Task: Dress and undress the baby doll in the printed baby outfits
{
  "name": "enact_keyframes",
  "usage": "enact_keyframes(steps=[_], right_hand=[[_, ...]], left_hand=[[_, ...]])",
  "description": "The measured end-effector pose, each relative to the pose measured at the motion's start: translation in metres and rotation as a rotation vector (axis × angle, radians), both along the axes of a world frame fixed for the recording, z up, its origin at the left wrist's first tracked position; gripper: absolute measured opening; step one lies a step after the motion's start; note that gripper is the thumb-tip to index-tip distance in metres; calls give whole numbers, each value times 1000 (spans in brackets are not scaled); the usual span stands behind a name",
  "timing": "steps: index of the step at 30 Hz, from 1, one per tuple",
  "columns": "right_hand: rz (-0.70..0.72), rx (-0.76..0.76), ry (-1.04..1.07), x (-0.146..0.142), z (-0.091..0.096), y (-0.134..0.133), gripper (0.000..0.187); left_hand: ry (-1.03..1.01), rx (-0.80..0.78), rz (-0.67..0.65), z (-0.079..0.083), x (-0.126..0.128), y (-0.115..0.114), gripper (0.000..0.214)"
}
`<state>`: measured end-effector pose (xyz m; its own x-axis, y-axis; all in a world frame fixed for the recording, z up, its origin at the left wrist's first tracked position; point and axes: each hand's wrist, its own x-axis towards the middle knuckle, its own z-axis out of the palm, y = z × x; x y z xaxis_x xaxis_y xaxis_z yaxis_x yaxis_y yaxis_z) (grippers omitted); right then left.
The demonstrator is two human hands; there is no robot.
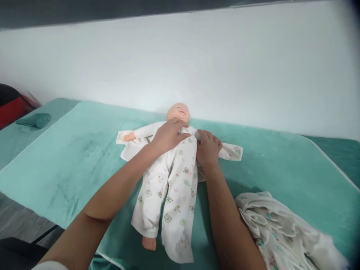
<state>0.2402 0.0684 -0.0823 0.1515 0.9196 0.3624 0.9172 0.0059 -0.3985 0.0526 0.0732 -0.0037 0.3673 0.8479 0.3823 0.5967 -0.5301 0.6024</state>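
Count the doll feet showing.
1: a bare foot poking out of the picture-left leg of the trousers. The other may be hidden in the picture-right leg.

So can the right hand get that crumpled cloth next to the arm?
Probably yes. The crumpled cloth lies close beside the right forearm, mostly uncovered. But the right hand is at the doll clothes, so it would have to leave those and pull back first.
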Motion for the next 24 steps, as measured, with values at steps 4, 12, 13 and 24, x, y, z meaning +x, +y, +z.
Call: enact_keyframes(steps=[4, 12, 13, 24], right_hand=[[66, 10, -3, 4, 5, 1, 36], [119, -56, 34, 30, 12, 8, 29], [127, -62, 52, 31, 12, 9, 32], [-18, 109, 537, 44, 21, 8, 39]], left_hand=[[565, -12, -97, 18, 52, 14, 25], [878, -126, 7, 2, 116, 38, 44], [893, -154, 9, 2, 118, 42, 43], [953, -70, 22, 40, 93, 41, 41]])
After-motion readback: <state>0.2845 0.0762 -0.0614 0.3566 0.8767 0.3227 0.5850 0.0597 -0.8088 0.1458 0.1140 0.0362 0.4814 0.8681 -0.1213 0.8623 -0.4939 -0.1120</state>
